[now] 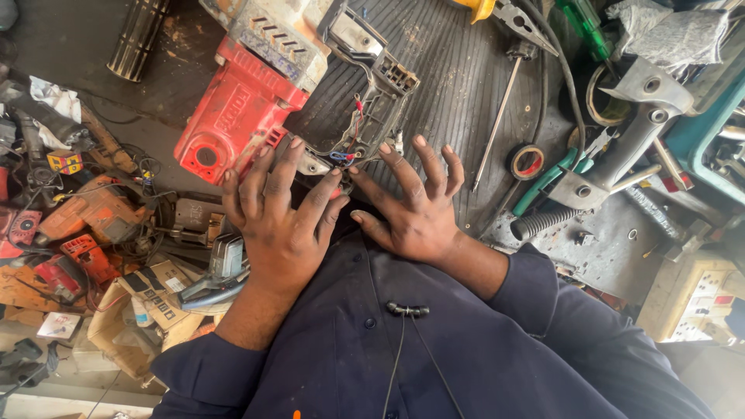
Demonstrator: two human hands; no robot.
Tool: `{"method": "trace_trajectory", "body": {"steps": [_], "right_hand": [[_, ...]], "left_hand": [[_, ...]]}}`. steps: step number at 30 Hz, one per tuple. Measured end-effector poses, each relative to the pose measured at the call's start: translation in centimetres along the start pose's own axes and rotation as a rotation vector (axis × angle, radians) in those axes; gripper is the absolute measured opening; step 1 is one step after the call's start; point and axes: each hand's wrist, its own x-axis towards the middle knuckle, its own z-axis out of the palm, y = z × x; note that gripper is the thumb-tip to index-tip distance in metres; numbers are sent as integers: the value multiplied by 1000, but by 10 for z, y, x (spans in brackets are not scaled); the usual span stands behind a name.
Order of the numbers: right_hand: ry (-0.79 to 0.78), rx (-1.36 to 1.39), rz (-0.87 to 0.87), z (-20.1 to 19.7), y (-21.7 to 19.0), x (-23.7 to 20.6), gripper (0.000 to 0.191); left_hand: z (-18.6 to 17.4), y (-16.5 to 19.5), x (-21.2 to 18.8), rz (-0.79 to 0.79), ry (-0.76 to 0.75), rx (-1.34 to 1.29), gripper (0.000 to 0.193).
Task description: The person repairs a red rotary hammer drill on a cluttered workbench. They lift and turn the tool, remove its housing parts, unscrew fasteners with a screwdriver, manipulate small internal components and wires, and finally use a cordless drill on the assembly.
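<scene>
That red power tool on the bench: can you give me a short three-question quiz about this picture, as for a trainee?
1. True or false: the red power tool has its handle housing opened, with wires showing.
2. Which hand touches the tool's red body? A. left hand B. right hand
3. What round thing lies right of the long metal rod?

Key: 1 true. 2 A. 3 A roll of tape.
</scene>
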Motion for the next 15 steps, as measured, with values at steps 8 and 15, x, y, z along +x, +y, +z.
{"method": "trace_trajectory", "body": {"steps": [8,15], "right_hand": [[-24,-5,56,2,-3,9,49],[-10,5,-49,-5,13,13,60]], "left_hand": [[1,1,0,-11,-1,-40,23],[-10,0,-4,22,-90,-49,34]]}}
